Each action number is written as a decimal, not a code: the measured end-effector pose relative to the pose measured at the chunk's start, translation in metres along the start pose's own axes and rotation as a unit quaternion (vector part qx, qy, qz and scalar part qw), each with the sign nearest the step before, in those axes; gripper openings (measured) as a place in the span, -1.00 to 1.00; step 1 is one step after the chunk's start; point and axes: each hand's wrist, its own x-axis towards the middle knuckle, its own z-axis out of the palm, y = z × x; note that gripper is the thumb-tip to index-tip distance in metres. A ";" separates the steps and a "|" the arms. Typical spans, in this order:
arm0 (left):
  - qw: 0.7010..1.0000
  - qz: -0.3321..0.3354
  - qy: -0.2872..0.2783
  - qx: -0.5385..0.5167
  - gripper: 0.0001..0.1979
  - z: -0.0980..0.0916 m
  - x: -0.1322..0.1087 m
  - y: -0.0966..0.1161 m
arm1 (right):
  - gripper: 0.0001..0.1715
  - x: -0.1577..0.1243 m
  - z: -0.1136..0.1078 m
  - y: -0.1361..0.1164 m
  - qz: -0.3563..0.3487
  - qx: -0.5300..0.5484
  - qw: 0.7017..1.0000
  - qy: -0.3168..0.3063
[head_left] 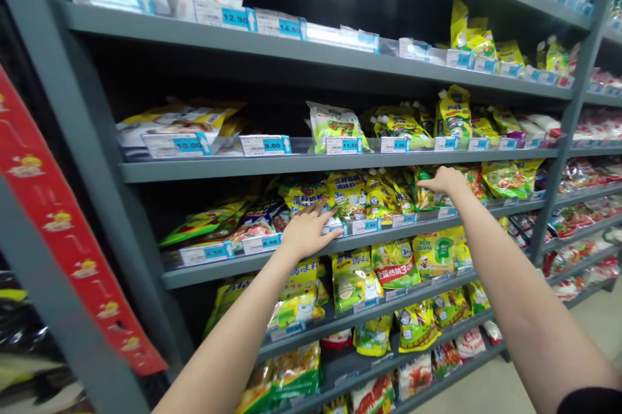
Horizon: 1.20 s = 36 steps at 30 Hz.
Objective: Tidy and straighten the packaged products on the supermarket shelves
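My left hand is open, its fingers spread over the front of a yellow seasoning bag and the shelf's price labels. Just right of those fingers stands another yellow seasoning bag with blue lettering. On the same shelf, farther right, my right hand is closed at the upper part of a green-and-yellow seasoning bag. Its thumb points left, while the other fingers are curled and partly hidden. Between the two hands sit yellow bags with spouts.
Grey metal shelves run above and below my hands, with price labels along their edges. Lower down are more yellow bags. A red printed strip hangs at the left, and a shelf upright stands at the right.
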 end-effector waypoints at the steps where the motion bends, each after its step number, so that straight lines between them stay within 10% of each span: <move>1: 1.000 -0.001 -0.001 -0.002 -0.31 0.000 0.000 0.000 | -0.22 0.004 -0.002 0.003 0.002 0.008 1.000 -0.012; 14: 1.000 0.004 -0.004 0.004 -0.28 -0.009 -0.003 0.003 | -0.22 -0.033 0.039 -0.041 0.080 -0.016 0.991 0.107; 25: 1.000 -0.001 -0.006 -0.008 -0.28 -0.008 -0.003 0.004 | 0.16 -0.082 0.046 -0.017 0.030 0.104 0.979 0.173; 30: 1.000 -0.015 -0.012 -0.016 -0.31 -0.009 -0.003 0.004 | 0.00 -0.204 0.085 -0.011 -0.130 0.194 0.937 0.260; 36: 1.000 -0.005 0.007 -0.029 -0.36 -0.010 -0.003 0.003 | -0.27 -0.421 0.208 0.030 -0.194 0.228 0.946 0.123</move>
